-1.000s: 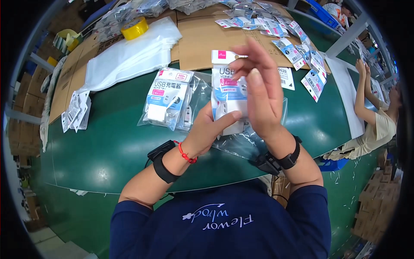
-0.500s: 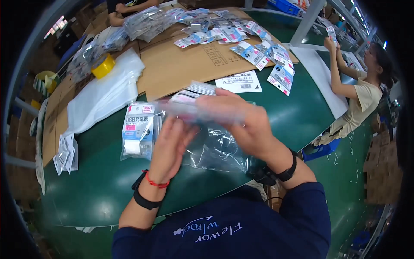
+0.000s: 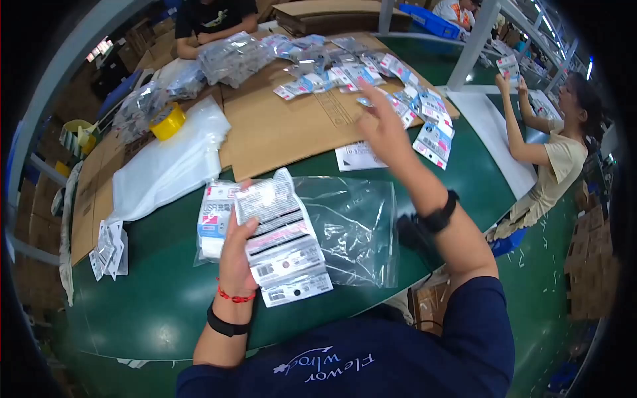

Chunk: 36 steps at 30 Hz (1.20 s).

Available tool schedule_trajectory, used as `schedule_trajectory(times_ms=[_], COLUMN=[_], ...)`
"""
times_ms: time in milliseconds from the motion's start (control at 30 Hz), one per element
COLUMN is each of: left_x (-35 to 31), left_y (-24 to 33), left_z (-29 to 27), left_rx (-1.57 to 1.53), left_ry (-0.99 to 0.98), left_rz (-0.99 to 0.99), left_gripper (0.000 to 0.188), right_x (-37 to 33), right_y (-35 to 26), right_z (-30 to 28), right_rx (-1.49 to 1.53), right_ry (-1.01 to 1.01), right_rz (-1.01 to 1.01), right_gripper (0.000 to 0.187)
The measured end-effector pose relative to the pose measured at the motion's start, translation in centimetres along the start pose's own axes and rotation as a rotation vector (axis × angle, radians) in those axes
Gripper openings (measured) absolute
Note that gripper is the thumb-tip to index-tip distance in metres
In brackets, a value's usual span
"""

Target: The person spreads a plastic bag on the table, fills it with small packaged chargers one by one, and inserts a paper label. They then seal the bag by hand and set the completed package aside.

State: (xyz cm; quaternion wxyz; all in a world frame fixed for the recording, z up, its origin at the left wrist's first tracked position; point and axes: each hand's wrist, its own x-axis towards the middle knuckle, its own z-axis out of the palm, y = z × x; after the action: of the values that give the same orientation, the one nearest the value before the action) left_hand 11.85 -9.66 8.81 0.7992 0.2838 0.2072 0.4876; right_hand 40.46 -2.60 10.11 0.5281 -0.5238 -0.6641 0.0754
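Observation:
Close in front of me, my left hand (image 3: 237,262) grips charger packets (image 3: 282,225), at least two stacked, with their printed backs up and their white header cards toward me. A large clear plastic bag (image 3: 355,232) lies flat on the green table, just right of the packets. Left of my hand lies another charger packet (image 3: 211,229), front up and partly covered. My right hand (image 3: 387,129) is stretched out over the cardboard, empty, fingers apart. It is nearest to the scattered blue, white and pink charger packets (image 3: 434,142) at the far right.
Cardboard (image 3: 275,136) covers the far table (image 3: 146,298). On it lie grey-looking bagged goods (image 3: 235,60), yellow tape (image 3: 167,121) and stacked clear bags (image 3: 169,159). A white label sheet (image 3: 355,158) lies by its edge. Co-workers stand at the far side and right.
My right hand has left the packets and moved away toward the far pile. The left hand has lowered and now holds the packets alone, backs up.

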Motion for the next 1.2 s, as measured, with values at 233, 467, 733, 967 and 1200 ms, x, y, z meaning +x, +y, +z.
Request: schedule_trajectory(times_ms=[233, 467, 733, 967, 1200], left_x=[0.2, -0.8, 0.1, 0.2, -1.1], left_y=[-0.9, 0.1, -0.3, -1.0, -1.6], left_z=[0.1, -0.5, -0.8, -1.9, 1.0], left_rx=[0.086, 0.059, 0.018, -0.170, 0.087], left_ry=[-0.082, -0.085, -0.162, -0.194, -0.163], left_rz=[-0.012, -0.007, -0.008, 0.003, 0.082], left_gripper=[0.064, 0.065, 0.062, 0.057, 0.058], right_x=[4.2, 2.8, 1.6, -6.2, -12.7], right_y=[15.7, 13.5, 6.9, -10.5, -12.9], right_z=[-2.0, 1.0, -2.0, -1.8, 0.2], right_rx=[-0.177, -0.645, 0.133, -0.031, -0.408], right_ry=[0.028, -0.149, -0.087, -0.351, -0.582], right_rz=[0.655, 0.251, 0.527, -0.469, -0.725], right_gripper=[0.078, 0.062, 0.057, 0.051, 0.063])
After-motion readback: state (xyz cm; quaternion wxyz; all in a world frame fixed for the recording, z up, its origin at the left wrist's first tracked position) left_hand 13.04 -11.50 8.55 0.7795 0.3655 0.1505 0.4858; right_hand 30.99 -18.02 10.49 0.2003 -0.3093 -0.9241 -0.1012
